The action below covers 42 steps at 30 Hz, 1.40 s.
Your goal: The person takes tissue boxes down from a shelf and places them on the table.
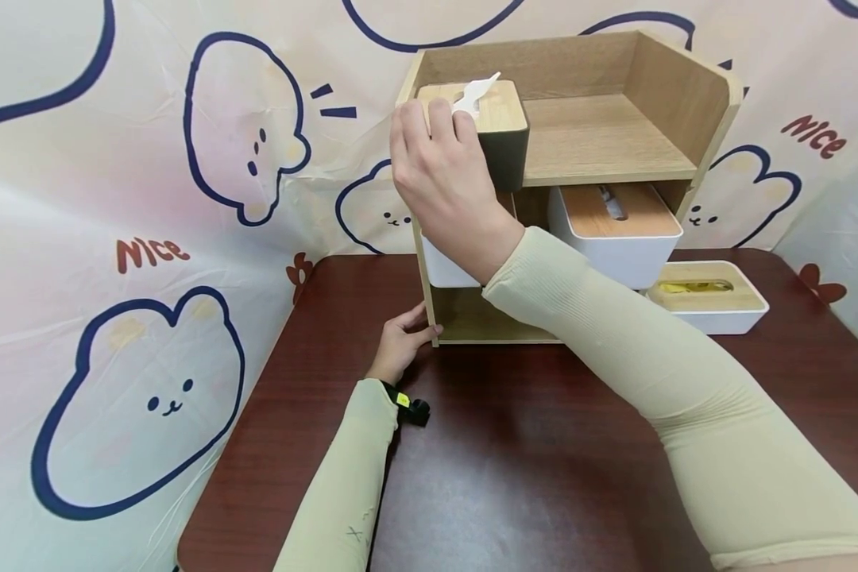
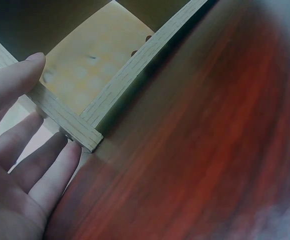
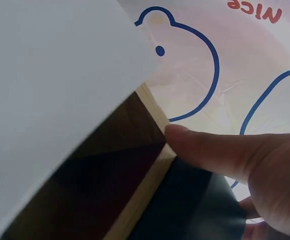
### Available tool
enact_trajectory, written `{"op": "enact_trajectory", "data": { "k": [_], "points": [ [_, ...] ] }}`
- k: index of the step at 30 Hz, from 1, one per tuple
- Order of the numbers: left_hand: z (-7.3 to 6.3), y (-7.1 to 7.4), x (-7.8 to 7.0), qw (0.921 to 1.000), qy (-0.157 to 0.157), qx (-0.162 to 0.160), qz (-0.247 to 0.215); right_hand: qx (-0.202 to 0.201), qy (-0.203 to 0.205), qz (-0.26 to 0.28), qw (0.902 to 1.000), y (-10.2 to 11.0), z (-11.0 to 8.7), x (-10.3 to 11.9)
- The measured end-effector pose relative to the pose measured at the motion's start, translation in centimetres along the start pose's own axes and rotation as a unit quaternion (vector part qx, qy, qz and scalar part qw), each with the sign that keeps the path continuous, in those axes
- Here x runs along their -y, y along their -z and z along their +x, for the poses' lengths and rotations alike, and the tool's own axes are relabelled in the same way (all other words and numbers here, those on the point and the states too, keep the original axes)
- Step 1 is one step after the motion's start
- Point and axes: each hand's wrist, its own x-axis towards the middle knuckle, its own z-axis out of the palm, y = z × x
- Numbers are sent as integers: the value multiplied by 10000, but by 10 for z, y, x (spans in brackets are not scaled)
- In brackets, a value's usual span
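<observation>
A wooden desktop shelf (image 1: 615, 131) stands at the back of the table. On its top board, at the left end, sits a dark tissue box (image 1: 509, 155) with a wooden lid and a white tissue (image 1: 481, 89) sticking out. My right hand (image 1: 446, 171) holds this box, fingers over its left part; the right wrist view shows the thumb (image 3: 209, 147) against the dark box (image 3: 199, 200). Low down, my left hand (image 1: 398, 345) grips the shelf's left side panel (image 2: 65, 112), thumb on the inner face and fingers outside.
Below the top board are a white box with a wooden lid (image 1: 615, 250) and another white box (image 1: 446, 266), partly hidden by my right arm. A low white box with a wooden lid (image 1: 718, 302) stands on the dark red table (image 1: 515, 469), right of the shelf. A printed curtain (image 1: 257, 119) hangs behind.
</observation>
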Motion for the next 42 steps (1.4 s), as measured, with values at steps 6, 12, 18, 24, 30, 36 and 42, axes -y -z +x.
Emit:
{"op": "enact_trajectory", "data": {
  "k": [6, 12, 18, 24, 30, 36, 42],
  "points": [
    [1, 0, 0, 10000, 31, 6, -26, 170, 72, -19, 9998, 3, 4, 0],
    [0, 0, 0, 10000, 75, 10, -40, 157, 33, 93, 9998, 4, -3, -4],
    [-1, 0, 1, 9999, 77, -60, 27, -90, -75, 134, 9998, 4, -10, -6],
    [-2, 0, -1, 9999, 89, -55, 53, -117, -266, 61, 9996, 8, -17, -12],
    [-2, 0, -2, 9998, 144, -52, 126, -86, -399, 104, 9991, 9, -23, -17],
    [-1, 0, -1, 9998, 163, -58, 98, -162, -527, 91, 9984, 11, -28, -20],
    [-1, 0, 0, 9998, 125, -98, 152, -309, -580, 153, 9977, 12, -34, -27]
  ]
}}
